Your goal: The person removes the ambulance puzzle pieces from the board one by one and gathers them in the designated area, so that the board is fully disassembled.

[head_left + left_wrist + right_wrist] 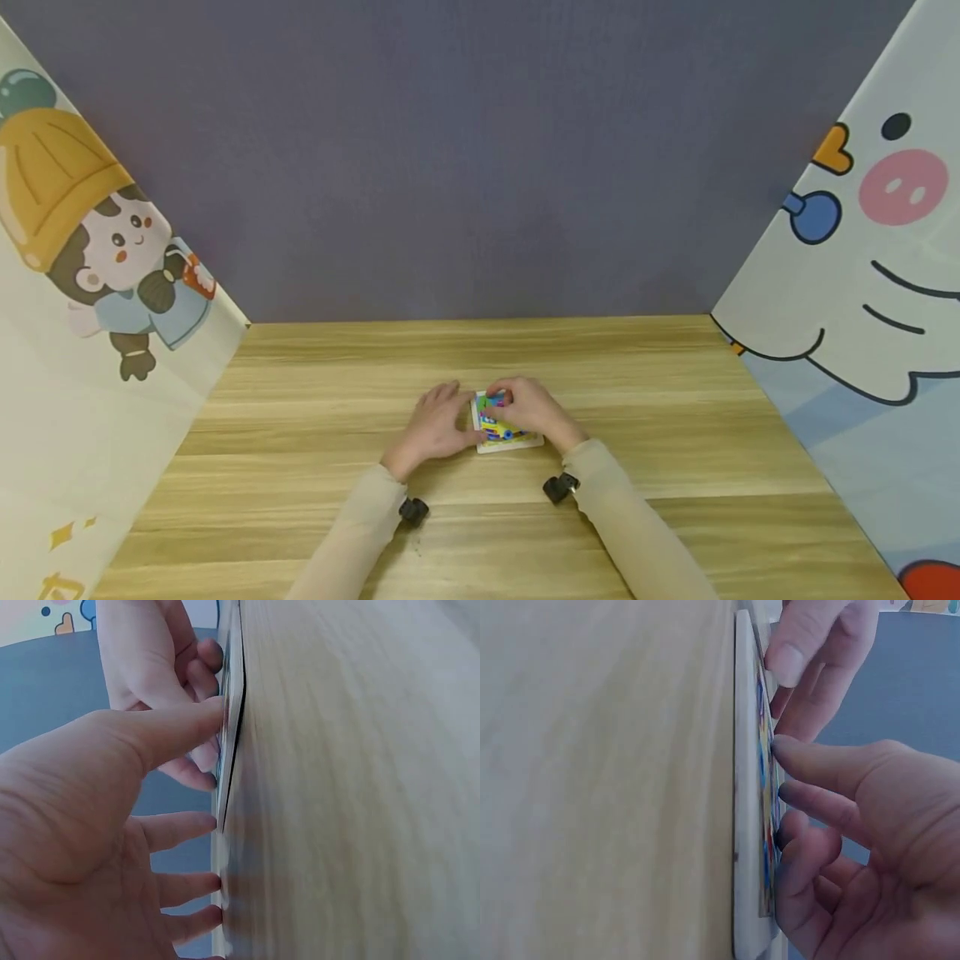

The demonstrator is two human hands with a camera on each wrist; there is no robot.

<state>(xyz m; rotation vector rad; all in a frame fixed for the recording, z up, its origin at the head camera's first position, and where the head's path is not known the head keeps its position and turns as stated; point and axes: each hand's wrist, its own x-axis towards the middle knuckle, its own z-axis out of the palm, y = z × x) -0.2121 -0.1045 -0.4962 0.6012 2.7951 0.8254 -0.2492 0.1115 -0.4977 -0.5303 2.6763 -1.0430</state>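
A small square board [508, 445] lies flat on the table, with a pale rim and a bright multicoloured picture like a tray puzzle. My left hand [438, 423] is spread at its left side. Its thumb touches the near left part of the board, and in the left wrist view the other fingertips [196, 881] rest on or beside the table. Over the board, my right hand [531, 408] touches the picture with thumb [817, 759] and fingertips. A gap shows between that thumb and index finger; the outer fingers bend inward. Part of the picture is hidden beneath this hand.
The wood-grain table [315, 442] spreads around the board. A dark grey panel [480, 167] rises behind it. Printed cartoon walls [97, 400] stand at left and right. Each sleeved wrist carries a small black camera [413, 510].
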